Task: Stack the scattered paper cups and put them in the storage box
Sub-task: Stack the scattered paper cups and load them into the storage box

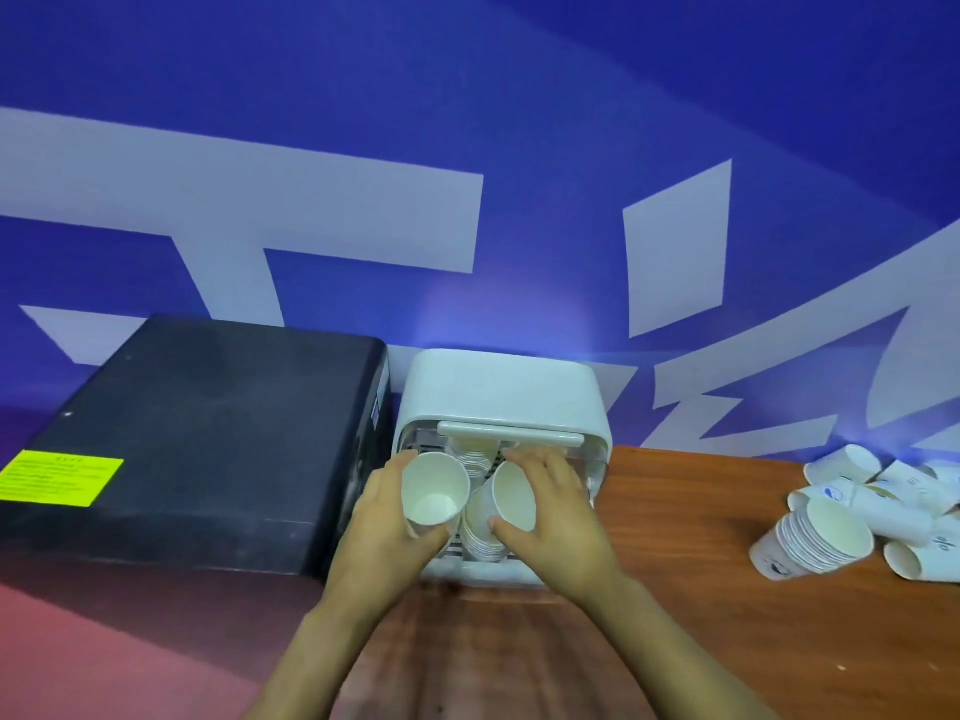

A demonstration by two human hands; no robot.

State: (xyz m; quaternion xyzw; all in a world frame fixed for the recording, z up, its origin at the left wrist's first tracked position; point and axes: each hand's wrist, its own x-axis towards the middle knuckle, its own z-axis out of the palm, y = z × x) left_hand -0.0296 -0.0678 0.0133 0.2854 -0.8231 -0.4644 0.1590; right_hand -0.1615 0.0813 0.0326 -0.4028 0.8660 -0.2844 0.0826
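From the head camera I see two bare hands reaching out over a white storage box (501, 392) that sits on a brown wooden worktop (685, 589), right against a blue wall with big pale shapes (519, 148). The left hand (387, 517) is curled round one paper cup (434, 488), and the cup's open mouth faces up at us. The right hand (548, 504) has its fingers and thumb round another cup (511, 496), which is tipped on its side and sits on top of a stack of cups (480, 535) inside the box. One more stack (472, 457) lies further back in the box, under the box's pale handle bar (511, 433). Just beside the box, on the left, is a big black machine (197, 439) with a bright yellow sticker (60, 478) on it. Well apart, at the far right of the worktop, lies a pile of loose cups (893, 491) on their sides, and a short stack of cups (810, 537) is tipped over next to them.
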